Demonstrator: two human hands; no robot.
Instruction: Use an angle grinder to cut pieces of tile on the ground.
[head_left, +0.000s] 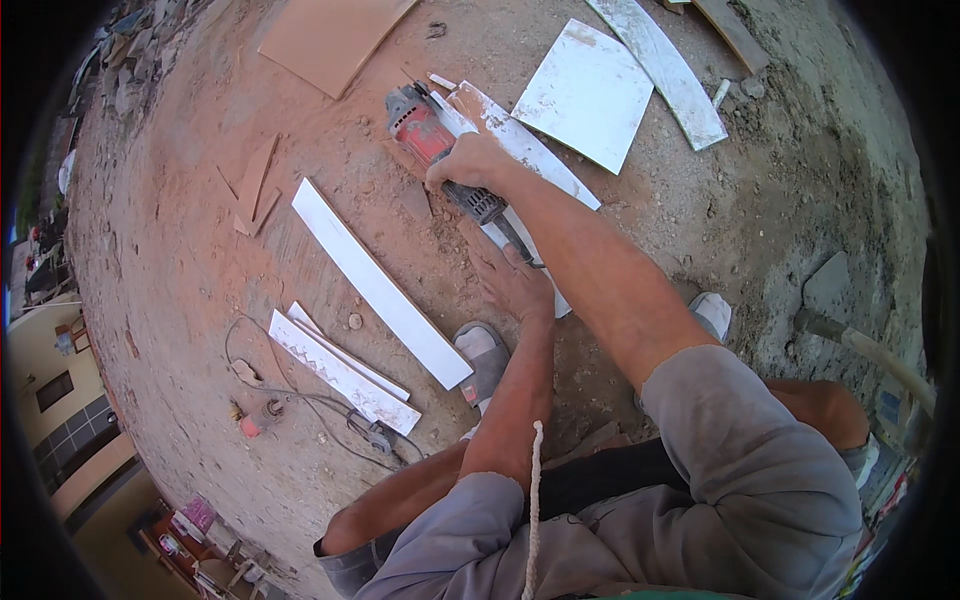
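Note:
My right hand (pixel 470 160) grips a red and dark-grey angle grinder (pixel 420 128) over long, dirt-streaked white tile strips (pixel 540 170) on the ground. The tool's head points away from me, and its dark cord trails back toward my left hand (pixel 515 285). That hand lies with fingers stretched out against the near part of the strip under the tool; whether its fingertips rest on tile or dirt is hard to tell. A separate clean white strip (pixel 375 275) lies to the left, beside my sandalled foot (pixel 480 365).
White tiles (pixel 585 95) and a curved piece (pixel 680 85) lie at upper right, brown boards (pixel 335 40) at top. Lower left are narrow offcuts (pixel 340 370), cables and another red tool (pixel 260 420). A long handle (pixel 880 360) lies right; a building (pixel 55 400) borders the left.

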